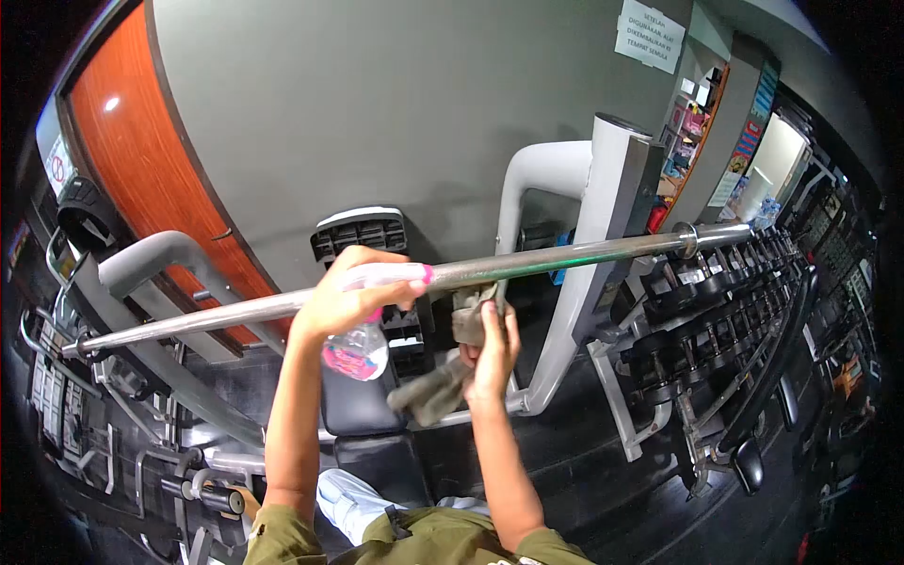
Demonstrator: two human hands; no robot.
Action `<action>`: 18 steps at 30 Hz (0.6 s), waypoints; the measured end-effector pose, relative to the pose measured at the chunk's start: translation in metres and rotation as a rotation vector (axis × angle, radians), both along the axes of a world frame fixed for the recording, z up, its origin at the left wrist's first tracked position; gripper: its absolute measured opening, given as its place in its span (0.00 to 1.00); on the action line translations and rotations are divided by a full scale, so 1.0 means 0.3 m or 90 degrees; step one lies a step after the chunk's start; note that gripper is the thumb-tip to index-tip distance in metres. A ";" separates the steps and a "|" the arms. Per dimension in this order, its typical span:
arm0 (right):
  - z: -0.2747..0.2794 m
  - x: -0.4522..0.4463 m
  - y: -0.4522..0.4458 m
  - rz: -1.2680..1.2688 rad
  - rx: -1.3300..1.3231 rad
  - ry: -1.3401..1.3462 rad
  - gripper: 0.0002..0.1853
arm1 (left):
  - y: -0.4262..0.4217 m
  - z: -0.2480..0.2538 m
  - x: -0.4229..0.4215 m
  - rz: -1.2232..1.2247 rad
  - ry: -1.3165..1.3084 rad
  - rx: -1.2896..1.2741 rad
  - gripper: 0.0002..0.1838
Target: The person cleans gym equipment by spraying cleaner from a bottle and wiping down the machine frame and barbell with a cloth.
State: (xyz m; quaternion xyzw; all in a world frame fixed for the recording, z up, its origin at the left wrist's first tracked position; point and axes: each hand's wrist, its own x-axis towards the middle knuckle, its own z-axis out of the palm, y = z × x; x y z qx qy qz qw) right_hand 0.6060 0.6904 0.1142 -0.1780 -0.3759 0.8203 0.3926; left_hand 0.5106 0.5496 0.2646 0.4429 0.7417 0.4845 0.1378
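Observation:
A long metal barbell (556,256) crosses the view, tilted up to the right. My left hand (353,292) is wrapped round the neck of a spray bottle (356,352) with a white and pink head and a pink label, right in front of the bar. Just below the bar, my right hand (494,353) grips a grey-green cloth (438,391); its upper part touches or nearly touches the underside of the bar, and the rest hangs down to the left.
Below the bar stands a black padded bench (363,400). Thick grey rack posts (603,235) rise at both sides. Dumbbells on a rack (706,348) fill the right. An orange door (141,113) is at the left, and a paper sign (650,36) hangs on the wall.

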 end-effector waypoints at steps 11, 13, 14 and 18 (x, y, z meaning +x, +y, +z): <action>0.088 0.235 0.224 -0.229 0.128 -0.122 0.20 | 0.322 -0.044 0.035 0.020 0.206 -0.062 0.19; 0.079 0.256 0.304 -0.287 0.282 -0.190 0.13 | 0.319 -0.048 0.033 0.069 0.176 -0.073 0.20; 0.096 0.257 0.344 -0.372 0.459 -0.204 0.12 | 0.313 -0.064 0.033 0.077 0.226 -0.007 0.20; 0.226 0.193 0.369 -0.414 0.728 -0.261 0.12 | 0.266 0.008 0.042 0.011 0.030 -0.025 0.19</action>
